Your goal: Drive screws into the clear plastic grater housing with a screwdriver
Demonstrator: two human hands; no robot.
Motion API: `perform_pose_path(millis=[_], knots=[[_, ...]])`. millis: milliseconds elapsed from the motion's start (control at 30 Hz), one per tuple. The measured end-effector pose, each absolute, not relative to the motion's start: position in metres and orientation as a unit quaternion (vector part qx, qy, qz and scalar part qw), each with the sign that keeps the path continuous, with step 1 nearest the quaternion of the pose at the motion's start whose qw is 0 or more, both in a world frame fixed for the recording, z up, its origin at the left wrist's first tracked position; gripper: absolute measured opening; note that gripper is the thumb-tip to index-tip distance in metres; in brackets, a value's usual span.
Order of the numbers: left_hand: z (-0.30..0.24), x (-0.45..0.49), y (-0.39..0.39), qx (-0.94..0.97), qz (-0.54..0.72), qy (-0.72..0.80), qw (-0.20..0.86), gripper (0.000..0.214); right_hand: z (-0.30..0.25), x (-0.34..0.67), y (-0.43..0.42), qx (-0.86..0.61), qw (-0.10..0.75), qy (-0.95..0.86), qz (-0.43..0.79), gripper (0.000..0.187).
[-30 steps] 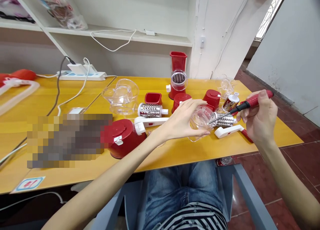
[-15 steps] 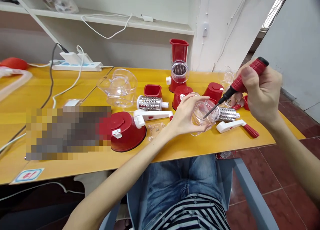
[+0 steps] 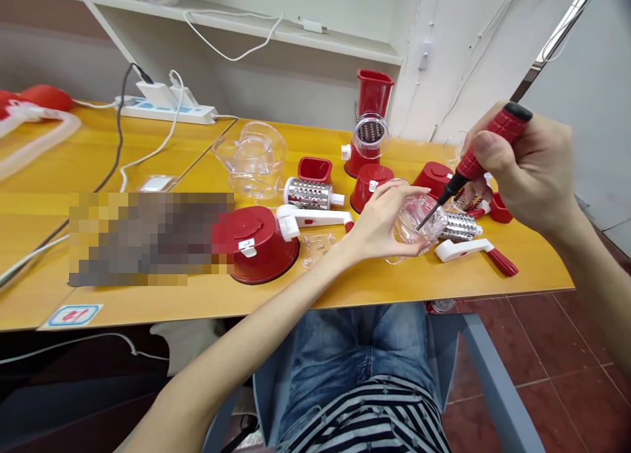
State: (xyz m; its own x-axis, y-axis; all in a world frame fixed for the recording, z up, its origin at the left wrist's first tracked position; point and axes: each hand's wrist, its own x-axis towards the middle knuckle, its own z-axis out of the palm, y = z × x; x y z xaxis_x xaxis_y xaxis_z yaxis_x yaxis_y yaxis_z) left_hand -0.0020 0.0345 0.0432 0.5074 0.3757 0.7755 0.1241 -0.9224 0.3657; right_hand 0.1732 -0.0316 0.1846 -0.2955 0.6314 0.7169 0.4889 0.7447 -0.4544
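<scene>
My left hand point(image 3: 378, 224) is wrapped round a clear plastic housing point(image 3: 413, 210), held just over the front part of the table. In my right hand point(image 3: 539, 167) is a screwdriver point(image 3: 472, 165) with a red and black handle, its dark shaft slanting down to the left. The tip reaches into the housing's round opening; whether it meets a screw is too small to tell. Just right of the housing lies a metal grater drum point(image 3: 461, 227), and in front of that a white crank handle point(image 3: 463, 248) with a red grip.
An assembled red drum grater point(image 3: 374, 95) stands at the back. Left of my hands are a red base point(image 3: 256, 242), another grater drum point(image 3: 309, 194), a white crank point(image 3: 320, 216), a small clear plate point(image 3: 315, 248) and a large clear housing point(image 3: 256, 160). A power strip point(image 3: 167, 111) sits farther left.
The view has shifted, so the table's things appear farther right and slightly higher. Both hands keep their holds, and the screwdriver's tip is still inside the clear housing.
</scene>
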Motion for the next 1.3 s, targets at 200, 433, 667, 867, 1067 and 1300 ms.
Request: perform_pose_path(millis=[200,433,667,867,1067,1300], knots=[[0.039,0.000,0.038,0.844,0.509,0.119,0.117,0.077,0.184,0.175,-0.029,-0.356,0.476,-0.802,0.053,0.031],[0.041,0.000,0.037,0.840,0.518,0.114,0.116,0.073,0.185,0.169,-0.030,-0.349,0.451,-0.821,0.034,0.029],[0.041,-0.001,0.039,0.845,0.507,0.117,0.125,0.075,0.192,0.188,-0.035,-0.395,0.363,-0.843,0.035,0.028],[0.067,-0.011,0.030,0.838,0.487,0.060,0.239,0.048,0.204,0.180,-0.039,-0.365,0.390,-0.833,0.142,0.016],[0.090,-0.012,0.014,0.798,0.480,0.077,0.357,0.019,0.199,0.182,-0.032,-0.315,0.455,-0.821,0.140,0.038],[0.093,-0.008,0.021,0.800,0.452,0.078,0.387,0.023,0.181,0.164,-0.034,-0.299,0.526,-0.791,0.088,0.036]])
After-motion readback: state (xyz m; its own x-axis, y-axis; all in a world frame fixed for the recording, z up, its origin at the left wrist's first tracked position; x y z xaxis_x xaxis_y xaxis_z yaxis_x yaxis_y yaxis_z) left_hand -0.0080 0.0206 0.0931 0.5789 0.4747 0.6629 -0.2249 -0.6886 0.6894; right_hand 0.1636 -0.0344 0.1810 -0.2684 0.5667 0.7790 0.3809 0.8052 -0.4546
